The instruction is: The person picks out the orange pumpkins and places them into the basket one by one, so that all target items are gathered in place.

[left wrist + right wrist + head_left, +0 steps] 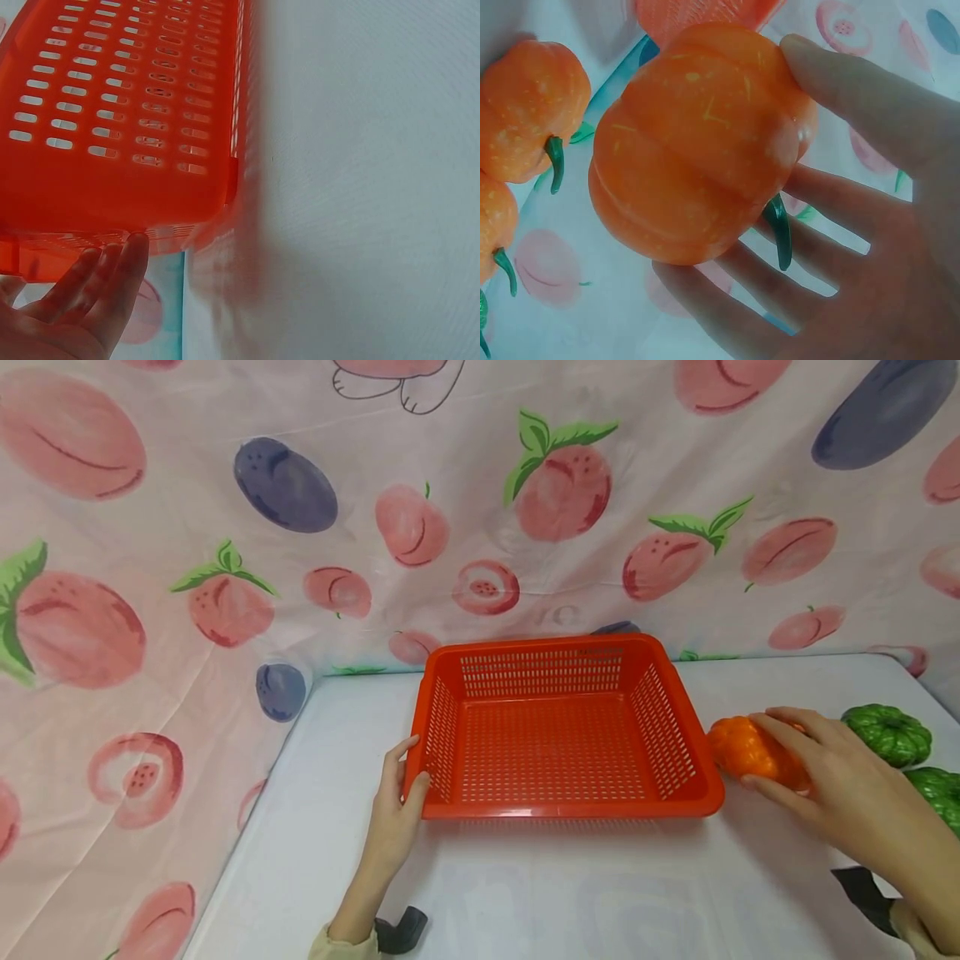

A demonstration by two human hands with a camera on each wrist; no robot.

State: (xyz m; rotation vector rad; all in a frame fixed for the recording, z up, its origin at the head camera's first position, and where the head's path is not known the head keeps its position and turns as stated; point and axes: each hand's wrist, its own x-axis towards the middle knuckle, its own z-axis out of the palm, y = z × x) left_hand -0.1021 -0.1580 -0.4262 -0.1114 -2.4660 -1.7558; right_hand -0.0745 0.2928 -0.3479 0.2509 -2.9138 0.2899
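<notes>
- Gripped between thumb and fingers of the right hand (847,781), an orange pumpkin (748,750) sits just beside the right wall of the red basket (562,811); whether it is clear of the worktop (570,885) cannot be told.
- Left hand (396,806) pinches the basket's left rim near its front corner.
- The basket lies near the worktop's far edge, towards the middle.
- Two green pumpkins (888,735) lie by the worktop's right edge; two more orange pumpkins (532,109) show in the right wrist view.
- Progress looks early: one pumpkin is grasped but not yet released, none shows inside the basket, and the others are in neither hand.
</notes>
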